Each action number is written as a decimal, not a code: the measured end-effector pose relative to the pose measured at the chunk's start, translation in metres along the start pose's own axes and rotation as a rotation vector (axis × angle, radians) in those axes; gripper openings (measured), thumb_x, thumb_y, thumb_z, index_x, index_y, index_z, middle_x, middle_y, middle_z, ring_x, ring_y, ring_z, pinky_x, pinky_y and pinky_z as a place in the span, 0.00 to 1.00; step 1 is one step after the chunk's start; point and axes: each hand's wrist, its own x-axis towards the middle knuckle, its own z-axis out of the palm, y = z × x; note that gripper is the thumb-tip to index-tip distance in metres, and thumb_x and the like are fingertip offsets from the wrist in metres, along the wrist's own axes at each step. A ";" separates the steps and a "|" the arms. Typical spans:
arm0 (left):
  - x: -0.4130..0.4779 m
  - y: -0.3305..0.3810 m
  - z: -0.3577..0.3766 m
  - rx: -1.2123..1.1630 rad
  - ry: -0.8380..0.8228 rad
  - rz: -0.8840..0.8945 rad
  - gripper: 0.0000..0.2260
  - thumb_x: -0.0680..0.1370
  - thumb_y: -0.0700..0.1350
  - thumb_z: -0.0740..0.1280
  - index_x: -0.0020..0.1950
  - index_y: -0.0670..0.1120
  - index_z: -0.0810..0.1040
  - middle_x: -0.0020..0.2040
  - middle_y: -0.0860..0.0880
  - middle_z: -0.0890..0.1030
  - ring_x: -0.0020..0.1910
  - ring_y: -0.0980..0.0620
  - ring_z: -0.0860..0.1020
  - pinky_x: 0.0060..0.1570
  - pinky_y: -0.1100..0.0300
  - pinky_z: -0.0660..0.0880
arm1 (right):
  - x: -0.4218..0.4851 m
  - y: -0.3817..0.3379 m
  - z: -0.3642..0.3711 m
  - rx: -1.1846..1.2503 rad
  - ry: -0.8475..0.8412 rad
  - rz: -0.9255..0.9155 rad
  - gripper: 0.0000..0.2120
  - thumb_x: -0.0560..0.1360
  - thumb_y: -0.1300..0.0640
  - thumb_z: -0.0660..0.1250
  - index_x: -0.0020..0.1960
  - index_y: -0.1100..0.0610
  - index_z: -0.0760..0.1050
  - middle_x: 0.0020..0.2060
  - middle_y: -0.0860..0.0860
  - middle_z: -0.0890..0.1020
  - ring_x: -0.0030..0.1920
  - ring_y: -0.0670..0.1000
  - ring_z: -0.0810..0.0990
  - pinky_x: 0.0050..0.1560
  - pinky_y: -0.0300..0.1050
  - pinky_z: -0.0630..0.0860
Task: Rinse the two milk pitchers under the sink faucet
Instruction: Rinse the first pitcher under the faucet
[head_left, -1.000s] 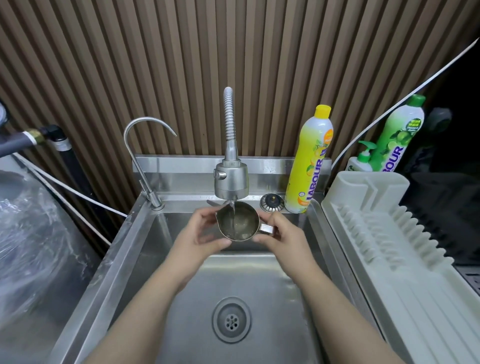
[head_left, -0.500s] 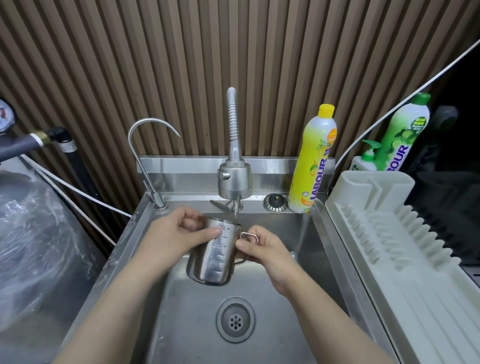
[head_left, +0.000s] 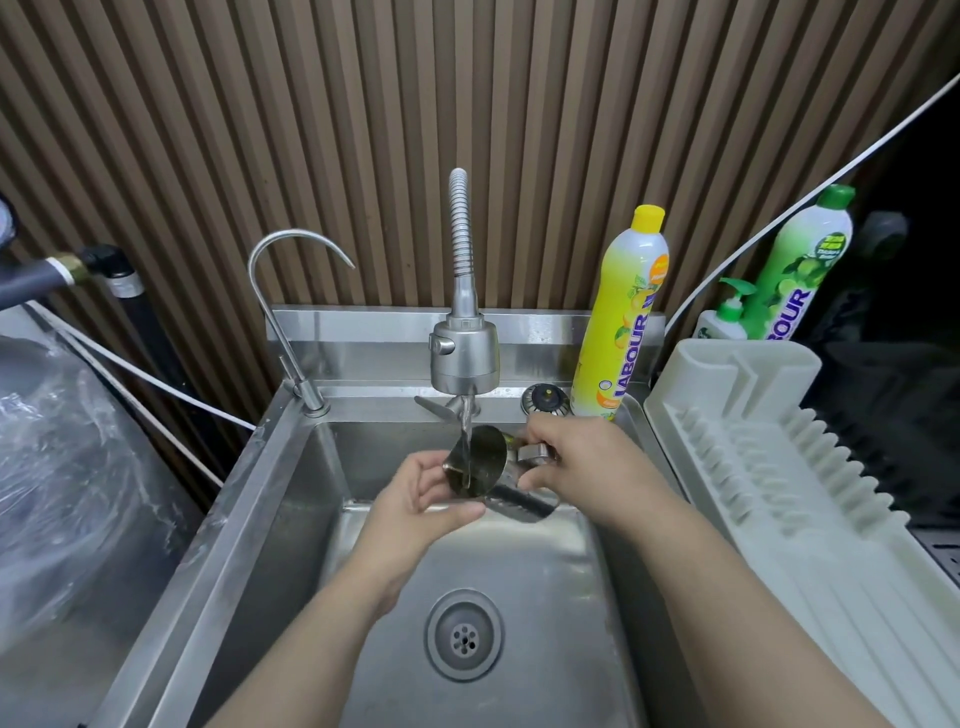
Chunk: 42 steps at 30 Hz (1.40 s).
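One steel milk pitcher (head_left: 485, 460) is tilted with its opening toward me, right under the spray head of the sink faucet (head_left: 464, 358). A thin stream of water runs into it. My left hand (head_left: 415, 514) grips the pitcher's rim and left side. My right hand (head_left: 582, 462) holds the handle on its right. Both hands hover over the back half of the steel sink (head_left: 291, 519), above the drain (head_left: 464, 634). No second pitcher is in view.
A thin gooseneck tap (head_left: 280, 312) stands at the sink's back left, a drain plug (head_left: 545, 400) on the back ledge. A yellow soap bottle (head_left: 621, 332), a pump bottle (head_left: 724, 317) and a green bottle (head_left: 800, 275) stand right. A white drying rack (head_left: 779, 467) borders the right side; plastic-wrapped bulk (head_left: 62, 467) lies left.
The pitcher was tipped mouth-away over the basin half a second ago. Now it is raised back under the stream with its opening facing me.
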 end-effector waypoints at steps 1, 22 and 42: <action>0.004 0.002 -0.001 0.030 0.014 0.035 0.24 0.63 0.31 0.76 0.53 0.50 0.74 0.50 0.51 0.82 0.51 0.53 0.79 0.51 0.63 0.75 | -0.002 0.004 0.005 0.053 0.050 0.000 0.09 0.68 0.56 0.73 0.44 0.52 0.73 0.45 0.53 0.83 0.46 0.55 0.77 0.46 0.48 0.74; 0.003 0.052 -0.041 0.185 0.079 -0.111 0.20 0.61 0.41 0.80 0.51 0.46 0.79 0.44 0.48 0.81 0.37 0.56 0.80 0.40 0.65 0.78 | 0.006 0.002 0.067 1.221 -0.117 0.220 0.18 0.70 0.69 0.69 0.32 0.54 0.64 0.25 0.48 0.77 0.27 0.48 0.77 0.35 0.41 0.80; 0.025 0.041 -0.033 0.472 0.035 0.279 0.31 0.62 0.37 0.79 0.52 0.67 0.73 0.50 0.71 0.80 0.53 0.74 0.75 0.56 0.78 0.68 | 0.005 0.009 0.062 0.812 0.318 0.041 0.22 0.67 0.66 0.73 0.56 0.47 0.79 0.49 0.43 0.84 0.48 0.44 0.79 0.55 0.34 0.72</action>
